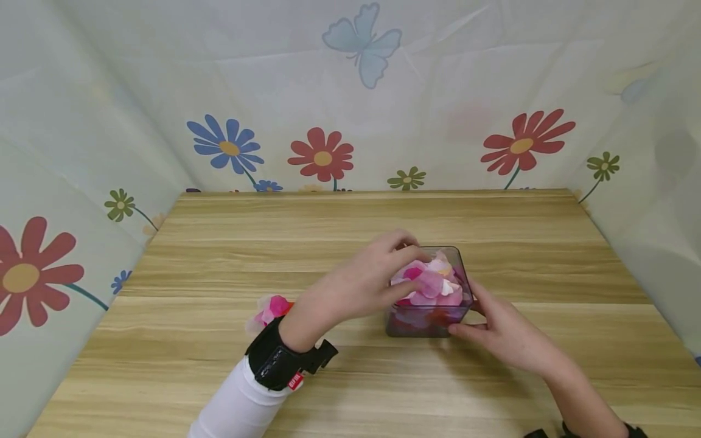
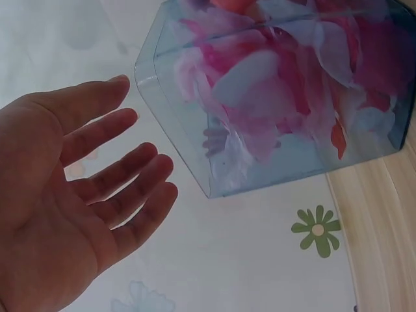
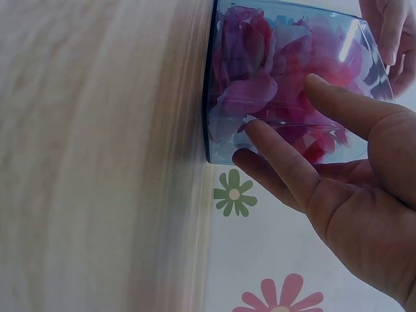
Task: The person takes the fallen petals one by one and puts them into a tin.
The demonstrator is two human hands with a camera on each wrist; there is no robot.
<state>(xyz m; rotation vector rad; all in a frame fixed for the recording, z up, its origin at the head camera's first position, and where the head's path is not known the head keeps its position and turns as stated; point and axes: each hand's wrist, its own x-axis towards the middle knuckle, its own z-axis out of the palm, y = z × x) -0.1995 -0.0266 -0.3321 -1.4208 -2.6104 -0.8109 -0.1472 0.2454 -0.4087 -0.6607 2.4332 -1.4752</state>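
A clear, smoky plastic box stands on the table, filled with pink, white and reddish artificial petals. My left hand hovers over its left side, fingers loosely bent above the petals. In the left wrist view, that hand shows its palm and spread fingers, nothing between them, with the thumb tip near the box's rim. Against the box's right side, my right hand rests with thumb and fingers apart. From the right wrist, its fairly straight fingers touch the clear wall.
A small pile of pink and white petals lies on the wooden table left of the box, partly behind my left wrist. A black strap circles that wrist. Flower-printed cloth hangs behind and beside the table.
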